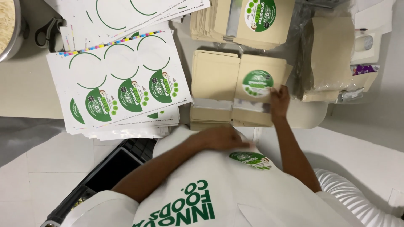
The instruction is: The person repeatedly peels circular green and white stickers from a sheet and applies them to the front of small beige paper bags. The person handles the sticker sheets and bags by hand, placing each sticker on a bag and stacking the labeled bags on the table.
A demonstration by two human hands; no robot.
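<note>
Green and round, a sticker (257, 82) is pressed by the right hand (279, 102) onto the top kraft-paper pouch (260, 90) of a stack at the middle of the pale tabletop (25, 90). The fingertips lie flat on the sticker's lower right edge; nothing is enclosed in that grip. A 2nd green sticker (251, 159) is seen on the white apron (219, 185), and the left hand (221, 138) rests just beside it, fingers extended toward its upper edge — whether it is pinched or only touched cannot be told.

Beside the stickered pouch, touching it on the left, a plain stack of pouches (213, 84) is laid. Further up, another pile of pouches (248, 21) carries a sticker as well. To the left, sheets of stickers (120, 86) are fanned out — some circles already peeled, several green ones left. Scissors (47, 31) and the rim of a metal bowl (16, 29) are found at the upper left corner. A dark crate (110, 168) sits on the tiled floor below.
</note>
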